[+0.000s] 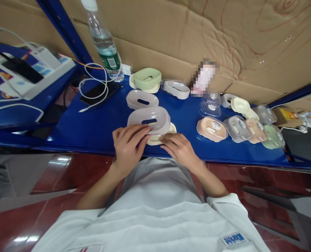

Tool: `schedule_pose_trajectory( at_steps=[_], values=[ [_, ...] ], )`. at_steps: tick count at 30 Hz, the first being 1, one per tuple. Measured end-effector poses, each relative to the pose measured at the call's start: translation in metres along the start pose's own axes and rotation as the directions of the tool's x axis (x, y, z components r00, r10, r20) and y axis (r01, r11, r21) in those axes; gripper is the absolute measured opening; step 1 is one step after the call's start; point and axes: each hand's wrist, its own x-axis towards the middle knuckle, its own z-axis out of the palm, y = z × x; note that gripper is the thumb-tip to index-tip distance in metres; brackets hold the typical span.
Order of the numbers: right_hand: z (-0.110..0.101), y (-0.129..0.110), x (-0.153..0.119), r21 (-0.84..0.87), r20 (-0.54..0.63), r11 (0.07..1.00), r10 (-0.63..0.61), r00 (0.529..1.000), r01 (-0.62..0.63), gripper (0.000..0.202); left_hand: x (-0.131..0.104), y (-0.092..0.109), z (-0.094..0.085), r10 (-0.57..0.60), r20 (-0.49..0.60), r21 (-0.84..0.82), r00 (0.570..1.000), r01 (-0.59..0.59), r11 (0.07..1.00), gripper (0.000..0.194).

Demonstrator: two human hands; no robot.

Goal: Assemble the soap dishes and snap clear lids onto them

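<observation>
My left hand (129,145) is closed on the near left rim of a pale grey oval soap dish (160,120) with a dark slot in its floor. The dish is tilted toward me above the front of the blue table. Beneath it shows a cream oval piece (173,129), partly hidden by the dish and my fingers. My right hand (180,148) pinches the near right edge of that cream piece. Just behind sits another grey soap dish (142,100), with a green soap dish (148,79) on a cream base farther back.
Several clear-lidded soap dishes, among them a peach one (212,128), line the right side of the blue table (97,131). Clear lids (209,109) lie behind them. At back left stand a water bottle (105,47), a phone (100,94) with a white cable, and a power strip (47,75).
</observation>
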Motion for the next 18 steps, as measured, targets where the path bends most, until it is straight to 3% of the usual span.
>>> schedule_pose_trajectory(
  at_steps=[4, 7, 10, 14, 18],
  values=[
    [-0.020, 0.018, -0.012, -0.021, -0.139, 0.994, 0.105, 0.985, -0.109, 0.032, -0.006, 0.004, 0.015, 0.129, 0.051, 0.020, 0.990, -0.130, 0.991, 0.024],
    [-0.029, 0.031, -0.011, -0.062, -0.023, 0.996, 0.070, 0.997, -0.071, 0.055, -0.008, 0.009, 0.024, 0.258, 0.078, 0.049, 0.963, -0.263, 0.964, 0.025],
    [-0.024, 0.039, -0.007, -0.052, 0.046, 0.999, -0.001, 0.999, 0.003, 0.047, -0.009, 0.010, 0.028, 0.340, 0.109, 0.077, 0.934, -0.349, 0.934, 0.028],
    [-0.015, 0.041, -0.006, -0.066, -0.002, 0.998, -0.024, 1.000, 0.024, 0.037, -0.011, 0.002, 0.025, 0.340, 0.178, 0.029, 0.923, -0.350, 0.936, 0.033],
    [-0.015, 0.042, -0.007, -0.072, 0.017, 0.997, 0.004, 1.000, -0.003, 0.038, -0.012, -0.008, 0.026, 0.307, 0.179, -0.048, 0.935, -0.304, 0.952, 0.036]
  ],
)
